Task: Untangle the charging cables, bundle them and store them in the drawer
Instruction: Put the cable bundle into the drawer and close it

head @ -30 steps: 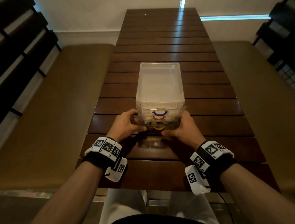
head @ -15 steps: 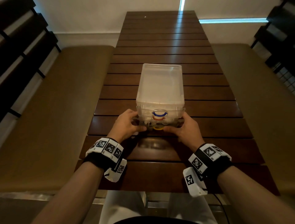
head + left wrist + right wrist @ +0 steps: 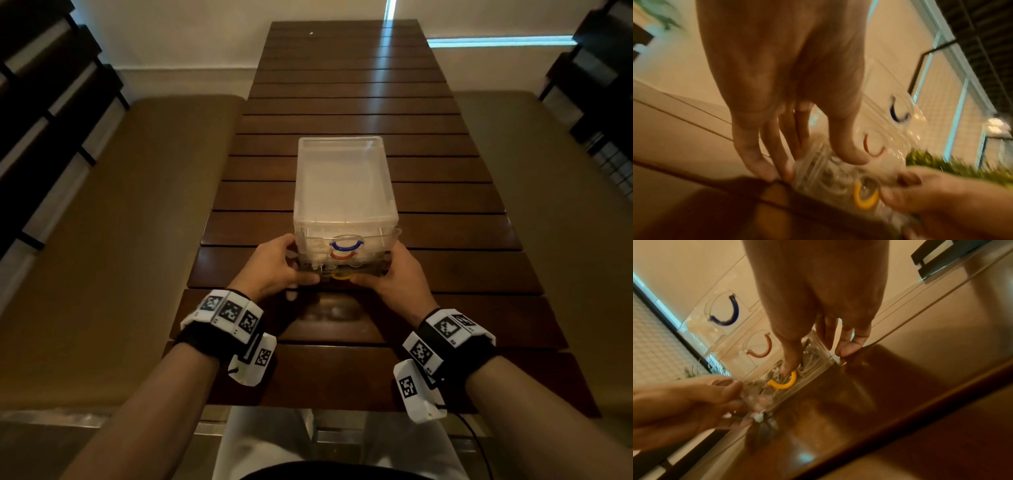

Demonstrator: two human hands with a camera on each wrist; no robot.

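— What's different from a moment ago?

— The bottom drawer (image 3: 342, 270), the one with the yellow handle (image 3: 784, 382), stood out a little from the clear drawer unit (image 3: 344, 192) a second ago. Now its front sits closer in under the two drawers above, nearly flush. Both hands have moved forward with it.

— How are the hands placed?

— The left hand (image 3: 274, 270) holds the drawer's left front corner, thumb on the front and fingers curled round the side. The right hand (image 3: 394, 274) mirrors it on the right corner, thumb lying across the front just above the yellow handle, fingers wrapped round the edge down by the table (image 3: 445, 192).

— And the cables?

— Pale cables (image 3: 809, 356) lie inside that bottom drawer, seen through its clear front in the wrist views. I'd judge the task almost done: the cables are stored and only the last bit of closing remains.

— Anything you can't make out?

— Plenty. From the head view I can't tell whether the drawer is fully home. The left wrist view is blurred. How the cables are bundled, or tied at all, isn't clear through the plastic, and the drawer's back end is hidden.
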